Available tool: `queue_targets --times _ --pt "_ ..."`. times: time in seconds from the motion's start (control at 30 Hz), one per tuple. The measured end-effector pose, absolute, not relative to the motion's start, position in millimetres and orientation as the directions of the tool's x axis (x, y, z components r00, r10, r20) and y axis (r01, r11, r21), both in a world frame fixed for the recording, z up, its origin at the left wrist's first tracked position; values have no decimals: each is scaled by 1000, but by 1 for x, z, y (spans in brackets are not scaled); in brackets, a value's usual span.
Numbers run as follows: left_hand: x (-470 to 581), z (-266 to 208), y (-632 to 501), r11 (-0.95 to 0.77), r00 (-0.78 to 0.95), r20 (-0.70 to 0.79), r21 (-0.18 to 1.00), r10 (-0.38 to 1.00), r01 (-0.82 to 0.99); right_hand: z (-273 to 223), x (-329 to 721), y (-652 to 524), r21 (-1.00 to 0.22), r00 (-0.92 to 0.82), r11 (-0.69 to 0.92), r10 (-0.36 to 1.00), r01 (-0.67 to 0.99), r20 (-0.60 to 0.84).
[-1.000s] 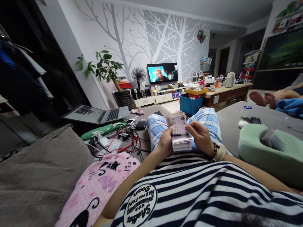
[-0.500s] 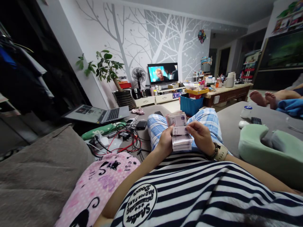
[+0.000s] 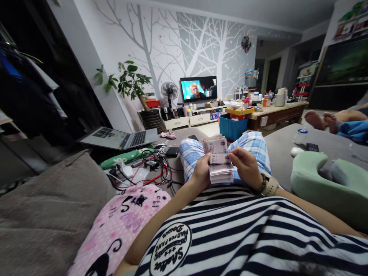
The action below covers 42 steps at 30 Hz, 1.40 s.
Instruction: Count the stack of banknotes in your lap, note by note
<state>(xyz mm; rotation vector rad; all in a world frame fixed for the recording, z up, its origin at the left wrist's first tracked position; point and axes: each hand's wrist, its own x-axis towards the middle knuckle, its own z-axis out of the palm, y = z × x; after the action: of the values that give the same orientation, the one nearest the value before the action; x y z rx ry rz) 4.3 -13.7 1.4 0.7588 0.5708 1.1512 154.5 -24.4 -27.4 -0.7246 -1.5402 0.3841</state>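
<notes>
**Paper banknotes (image 3: 221,175) spread in a bent bundle above the lap**

Nearest is a soft knit shirt (image 3: 230,230) in navy and white stripes, creased across the belly, with an oval lettered print (image 3: 171,249) on it. Beside it, a fluffy pink cloth (image 3: 129,214) carries black cat figures, and a brown cushion (image 3: 51,207) with a coarse, wrinkled weave slumps at the picture's left edge.

Just past the shirt, the left hand (image 3: 201,171) grasps the banknotes along one side, between the knees. The right hand (image 3: 245,165) pinches the edge of a single note between thumb and finger; a pale, smooth watch strap (image 3: 270,186) circles its wrist. The upper notes lie flat and face-on, while the lower ones show thin layered edges.

Under them, blue and white checked trousers (image 3: 255,147) cover the legs. On one side curl glossy red and black cables (image 3: 162,170); on the other sits a rounded, matte green neck pillow (image 3: 307,174).

Farther off are a thin, hinged laptop (image 3: 109,137), a boxy blue bin (image 3: 233,128) and a low wooden desk (image 3: 291,111) crowded with small containers. Behind stand a leafy potted plant (image 3: 133,82), a round caged fan (image 3: 169,91) and a flat, glossy television (image 3: 198,89).
</notes>
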Motion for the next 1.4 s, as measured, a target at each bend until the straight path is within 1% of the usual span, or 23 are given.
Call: queue_targets --times 0.2,0.4,0.47,0.63,0.8,0.9,1.0,1.23,1.4 --pt "4 1 -13 213 316 -16 771 949 -600 -24 153 -27 -651 21 735 660 190 751" --pt "6 -2 -10 175 264 -4 760 965 -627 -22 152 -30 -654 -34 732 671 191 741" --pt "5 -3 -10 158 255 7 770 967 -619 -24 152 -28 -663 2 723 676 192 737" --pt "1 -3 -12 130 230 8 805 973 -579 -29 153 -18 -721 164 661 703 209 692" --pt "1 -5 -13 94 207 34 810 978 -579 -29 152 -12 -762 230 626 727 164 647" --pt "2 -7 -12 93 208 36 810 977 -579 -29 152 -10 -777 223 613 745 144 629" --pt "2 -8 -12 95 211 37 810 977 -579 -30 152 -8 -776 209 610 748 162 631" --pt "7 -4 -11 123 220 16 790 975 -601 -31 152 -9 -756 206 624 728 199 654" --pt "8 1 -12 141 227 -1 787 974 -601 -30 150 -16 -716 153 670 700 195 697"
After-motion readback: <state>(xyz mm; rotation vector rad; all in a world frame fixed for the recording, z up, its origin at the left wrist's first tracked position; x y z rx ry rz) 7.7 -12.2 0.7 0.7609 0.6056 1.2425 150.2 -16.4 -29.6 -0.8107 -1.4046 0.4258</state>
